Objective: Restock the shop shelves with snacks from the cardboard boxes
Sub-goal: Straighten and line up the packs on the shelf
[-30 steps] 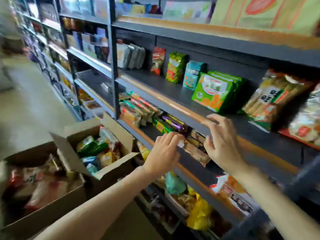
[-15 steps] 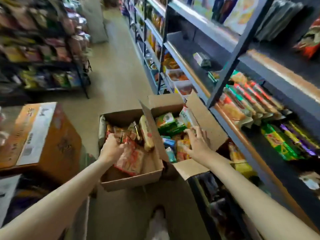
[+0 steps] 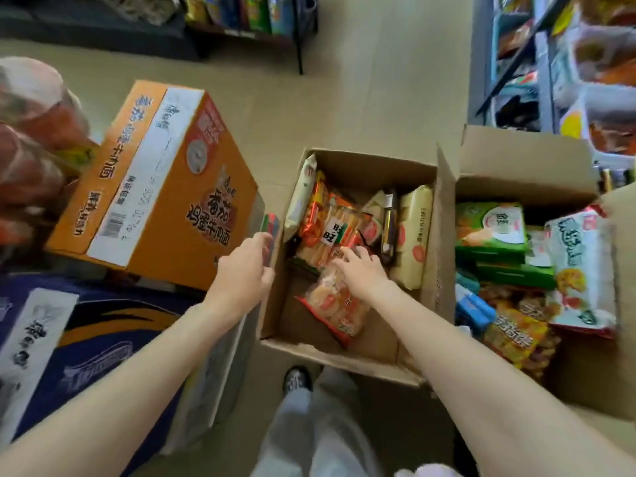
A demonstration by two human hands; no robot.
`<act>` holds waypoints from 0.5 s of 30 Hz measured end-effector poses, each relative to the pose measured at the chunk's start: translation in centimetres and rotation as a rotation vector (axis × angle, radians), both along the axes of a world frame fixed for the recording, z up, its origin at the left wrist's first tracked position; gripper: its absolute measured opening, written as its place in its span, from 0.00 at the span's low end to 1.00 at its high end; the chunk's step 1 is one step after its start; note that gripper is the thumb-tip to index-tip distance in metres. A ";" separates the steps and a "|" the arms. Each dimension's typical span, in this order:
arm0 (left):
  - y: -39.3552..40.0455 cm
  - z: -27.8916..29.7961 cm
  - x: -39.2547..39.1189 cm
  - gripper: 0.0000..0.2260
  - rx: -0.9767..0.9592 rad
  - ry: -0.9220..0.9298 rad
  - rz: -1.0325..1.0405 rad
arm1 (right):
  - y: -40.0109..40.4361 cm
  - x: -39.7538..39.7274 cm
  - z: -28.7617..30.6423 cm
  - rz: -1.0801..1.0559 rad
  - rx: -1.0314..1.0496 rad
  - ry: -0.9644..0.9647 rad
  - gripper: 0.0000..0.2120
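At far left a blurred stack of red-wrapped goods [image 3: 31, 139] fills the edge, with a dark blue carton [image 3: 86, 339] near it and a sealed orange carton [image 3: 155, 180] behind, all on the floor. The left hand [image 3: 246, 273] grips the left wall of the open box [image 3: 330, 356], thumb side over the rim, steadying it. Beside that wall a small green and red pack [image 3: 270, 223] stands on end; I cannot tell whether the hand touches it. Inside the box lie the snacks: a pale bag [image 3: 299, 194] against the left wall, an orange rice-cracker pack [image 3: 332, 232] in the middle, a cream bag [image 3: 414, 232] at the right wall, and a clear bag of round crackers [image 3: 335, 304] nearest. The right hand [image 3: 361, 270] reaches in with fingers spread and relaxed, resting on the cracker packs, gripping nothing yet. To the right a second box [image 3: 523, 160] holds green packs [image 3: 490, 225] and a white bag [image 3: 581, 266]. The shelves [image 3: 543, 63] stand far right, already part stocked.

The step in hand looks like choosing a pack to lift out. The next move calls for the right fingers to close around one pack, draw it clear of its neighbours, then carry it right to the shelves.

The floor [image 3: 378, 80] is pale beige and bare in the aisle; another dark rack [image 3: 241, 29] stands across it.
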State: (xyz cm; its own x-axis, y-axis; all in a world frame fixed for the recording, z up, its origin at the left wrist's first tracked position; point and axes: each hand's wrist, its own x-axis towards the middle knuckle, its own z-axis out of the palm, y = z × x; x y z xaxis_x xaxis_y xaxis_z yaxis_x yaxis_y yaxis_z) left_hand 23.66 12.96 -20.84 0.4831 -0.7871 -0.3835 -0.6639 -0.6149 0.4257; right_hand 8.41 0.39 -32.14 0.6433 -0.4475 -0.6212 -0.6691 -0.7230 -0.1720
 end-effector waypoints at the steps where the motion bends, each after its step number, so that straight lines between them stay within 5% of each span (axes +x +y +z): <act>1: -0.1 -0.8 0.1 0.19 0.015 0.005 0.004 | -0.2 0.4 -1.6 0.048 -0.014 0.055 0.29; 9: -0.4 -3.7 1.1 0.19 0.078 0.045 0.024 | -0.1 1.4 -5.3 0.457 -0.234 -0.001 0.16; 15: -4.4 0.5 0.3 0.27 0.144 0.216 -0.087 | -3.2 0.0 4.3 0.286 -0.483 -0.418 0.07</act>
